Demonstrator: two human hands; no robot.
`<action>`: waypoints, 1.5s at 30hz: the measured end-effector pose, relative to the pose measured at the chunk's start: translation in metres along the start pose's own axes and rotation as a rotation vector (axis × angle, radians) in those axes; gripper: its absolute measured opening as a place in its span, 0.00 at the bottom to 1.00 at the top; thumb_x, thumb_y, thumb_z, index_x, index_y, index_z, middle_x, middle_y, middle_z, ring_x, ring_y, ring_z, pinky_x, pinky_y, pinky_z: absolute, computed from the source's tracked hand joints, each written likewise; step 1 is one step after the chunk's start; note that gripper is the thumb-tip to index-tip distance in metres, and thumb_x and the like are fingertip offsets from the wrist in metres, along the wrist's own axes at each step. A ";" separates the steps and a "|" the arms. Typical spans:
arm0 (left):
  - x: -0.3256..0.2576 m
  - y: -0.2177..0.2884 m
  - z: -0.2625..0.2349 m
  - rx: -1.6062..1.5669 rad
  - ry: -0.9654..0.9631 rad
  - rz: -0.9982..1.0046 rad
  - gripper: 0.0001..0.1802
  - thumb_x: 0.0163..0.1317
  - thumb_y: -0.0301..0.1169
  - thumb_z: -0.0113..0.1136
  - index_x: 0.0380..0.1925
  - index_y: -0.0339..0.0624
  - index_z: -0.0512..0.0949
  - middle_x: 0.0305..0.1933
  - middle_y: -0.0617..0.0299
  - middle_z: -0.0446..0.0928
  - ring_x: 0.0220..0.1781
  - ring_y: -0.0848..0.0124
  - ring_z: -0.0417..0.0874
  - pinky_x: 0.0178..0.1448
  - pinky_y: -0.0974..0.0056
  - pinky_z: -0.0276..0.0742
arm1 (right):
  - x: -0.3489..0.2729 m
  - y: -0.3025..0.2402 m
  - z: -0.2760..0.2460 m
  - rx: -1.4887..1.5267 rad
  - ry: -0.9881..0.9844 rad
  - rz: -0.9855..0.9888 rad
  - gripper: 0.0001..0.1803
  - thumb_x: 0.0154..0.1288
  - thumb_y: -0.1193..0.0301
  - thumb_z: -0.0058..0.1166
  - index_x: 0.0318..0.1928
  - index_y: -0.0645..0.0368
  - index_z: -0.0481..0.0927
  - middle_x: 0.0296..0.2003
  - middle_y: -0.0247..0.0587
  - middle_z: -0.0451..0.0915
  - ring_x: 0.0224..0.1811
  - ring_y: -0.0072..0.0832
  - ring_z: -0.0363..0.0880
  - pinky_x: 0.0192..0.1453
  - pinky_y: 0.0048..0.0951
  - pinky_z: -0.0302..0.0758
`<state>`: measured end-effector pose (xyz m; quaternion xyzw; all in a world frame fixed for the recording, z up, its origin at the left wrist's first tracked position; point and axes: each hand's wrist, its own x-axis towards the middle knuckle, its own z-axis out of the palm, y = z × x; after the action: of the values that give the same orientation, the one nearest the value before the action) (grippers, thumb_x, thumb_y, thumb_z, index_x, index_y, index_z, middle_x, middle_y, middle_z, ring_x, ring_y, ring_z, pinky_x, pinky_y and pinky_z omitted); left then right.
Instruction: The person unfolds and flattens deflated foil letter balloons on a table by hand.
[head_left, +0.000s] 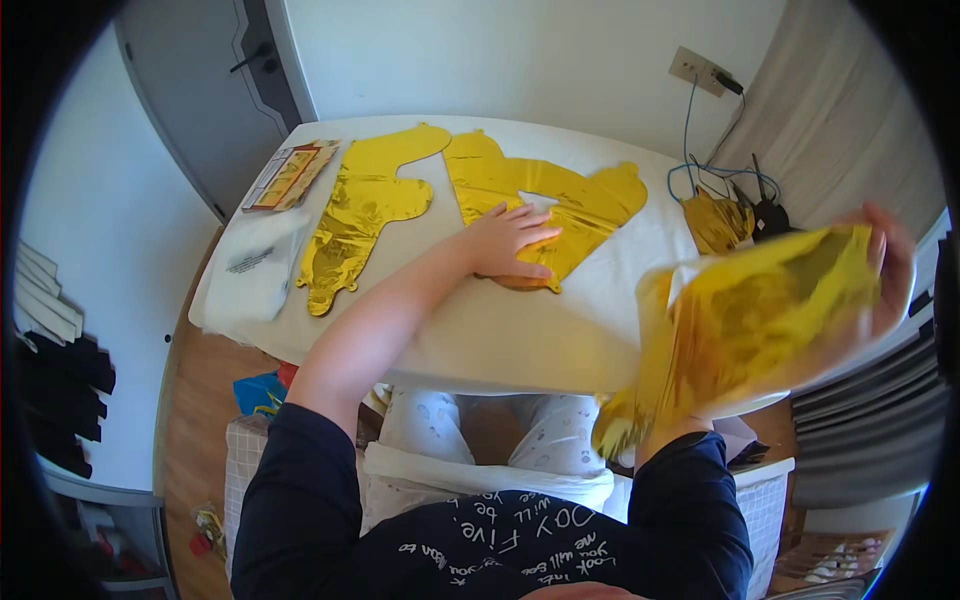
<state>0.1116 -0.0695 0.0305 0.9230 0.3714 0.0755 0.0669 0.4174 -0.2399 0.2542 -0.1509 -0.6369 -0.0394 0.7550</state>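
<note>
Two flat, deflated gold foil balloons lie on the white-covered table, one letter-like foil balloon [375,195] at the left and a wider foil balloon [590,205] with a small cut-out in the middle. My left hand [512,243] rests flat on the wider one, fingers spread, palm down near its lower left edge. Off to the right, my right hand [893,262] grips the upper corner of another gold foil balloon [765,310]. That sheet hangs crumpled and blurred by motion over the table's right edge, covering most of my right forearm.
A printed package [290,178] and a clear plastic bag [258,262] lie at the table's left end. More gold foil [718,222] sits by cables [690,170] at the far right, below a wall socket [700,70]. A grey door [205,90] stands behind on the left.
</note>
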 end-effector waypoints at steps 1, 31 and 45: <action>0.012 0.002 0.001 0.004 0.003 -0.003 0.52 0.62 0.76 0.48 0.79 0.61 0.61 0.86 0.58 0.51 0.87 0.53 0.48 0.85 0.41 0.43 | 0.001 -0.003 -0.013 -0.008 0.003 -0.001 0.10 0.75 0.71 0.61 0.43 0.68 0.83 0.39 0.48 0.87 0.32 0.22 0.85 0.38 0.20 0.82; 0.079 0.019 0.008 -0.004 0.134 -0.247 0.42 0.73 0.60 0.50 0.78 0.47 0.62 0.83 0.49 0.57 0.84 0.49 0.55 0.85 0.47 0.49 | 0.012 -0.020 -0.040 -0.468 -0.237 0.104 0.02 0.64 0.85 0.62 0.34 0.70 0.85 0.33 0.45 0.87 0.31 0.23 0.83 0.35 0.19 0.76; -0.039 -0.006 -0.010 -0.051 0.129 -0.275 0.48 0.71 0.66 0.49 0.79 0.43 0.60 0.84 0.47 0.52 0.87 0.51 0.47 0.86 0.45 0.43 | -0.001 -0.169 0.075 -0.685 -1.047 -0.133 0.09 0.57 0.67 0.72 0.33 0.59 0.88 0.23 0.36 0.84 0.20 0.25 0.81 0.24 0.26 0.72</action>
<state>0.0780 -0.0915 0.0353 0.8547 0.4956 0.1343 0.0762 0.3030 -0.3803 0.2942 -0.3436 -0.8813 -0.2092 0.2479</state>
